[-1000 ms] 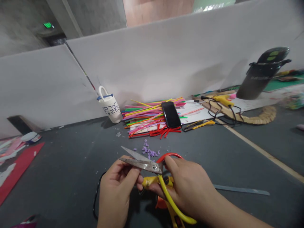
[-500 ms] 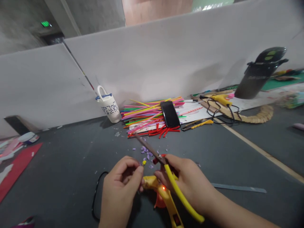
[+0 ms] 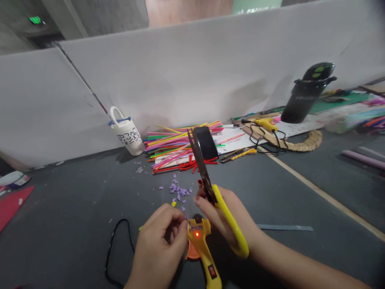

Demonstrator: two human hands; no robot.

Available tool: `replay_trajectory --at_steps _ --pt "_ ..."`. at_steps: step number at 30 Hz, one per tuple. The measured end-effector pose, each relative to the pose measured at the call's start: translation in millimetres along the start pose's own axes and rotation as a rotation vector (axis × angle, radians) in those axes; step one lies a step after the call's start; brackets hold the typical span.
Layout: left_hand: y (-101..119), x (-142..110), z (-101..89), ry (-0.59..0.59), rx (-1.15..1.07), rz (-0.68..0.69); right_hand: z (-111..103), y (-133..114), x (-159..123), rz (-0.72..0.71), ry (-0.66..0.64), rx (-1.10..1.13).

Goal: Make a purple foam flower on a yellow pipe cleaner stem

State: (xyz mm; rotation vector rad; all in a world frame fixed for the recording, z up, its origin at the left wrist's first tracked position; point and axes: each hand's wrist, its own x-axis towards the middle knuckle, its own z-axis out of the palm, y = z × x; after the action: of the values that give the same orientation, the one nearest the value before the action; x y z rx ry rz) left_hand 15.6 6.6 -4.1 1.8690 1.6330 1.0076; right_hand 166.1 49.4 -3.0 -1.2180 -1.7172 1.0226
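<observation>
"How are our hands posed?"
"Our left hand (image 3: pixel 164 239) is curled, thumb and finger drawn together just beside the glue gun (image 3: pixel 203 251); we can't tell what, if anything, they pinch. Our right hand (image 3: pixel 240 212) grasps the scissors (image 3: pixel 206 180)."

"And how do these look?"
"We see dark blades nearly together and a thick yellow handle (image 3: pixel 231 220). The glue gun is yellow, with an orange trigger (image 3: pixel 193 252), a red switch (image 3: pixel 212 271) and a glowing red light (image 3: pixel 197 234)."

"Which way do they point?"
"We have the scissors raised over the tabletop (image 3: pixel 75 208), tips up and away, leaning left, long axis slanting down rightward. Lower, between our hands, the glue gun's grip runs toward us."
</observation>
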Motion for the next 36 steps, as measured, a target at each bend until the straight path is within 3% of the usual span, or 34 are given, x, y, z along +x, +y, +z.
replay_trajectory --at_steps 7,10,14,17,19,25,36 --pt "-2.1 -1.6 1.2 -0.003 -0.042 -0.023 2.6 -4.0 -2.0 0.059 -0.232 0.077" --pt "-1.3 -1.0 0.0 -0.017 -0.088 -0.052 2.0 -5.3 -3.4 0.048 -0.206 0.076" --pt "1.2 4.0 -3.5 -0.086 -0.362 -0.287 -4.5 -10.8 -2.5 0.052 -0.168 0.126" --pt "0.2 5.4 -3.7 -0.160 -0.654 -0.503 -6.5 -13.8 -2.8 0.098 -0.219 0.183" --pt "-2.4 4.3 -2.3 -0.200 -0.807 -0.560 -5.5 -13.6 -3.6 0.112 -0.251 0.200" --pt "-7.8 1.8 0.8 -0.288 -0.974 -0.613 -3.7 -10.6 -4.7 0.095 -0.237 0.193" --pt "-0.7 6.5 -5.6 -0.238 -1.126 -0.633 -5.3 -6.6 -1.8 0.156 -0.207 0.223"
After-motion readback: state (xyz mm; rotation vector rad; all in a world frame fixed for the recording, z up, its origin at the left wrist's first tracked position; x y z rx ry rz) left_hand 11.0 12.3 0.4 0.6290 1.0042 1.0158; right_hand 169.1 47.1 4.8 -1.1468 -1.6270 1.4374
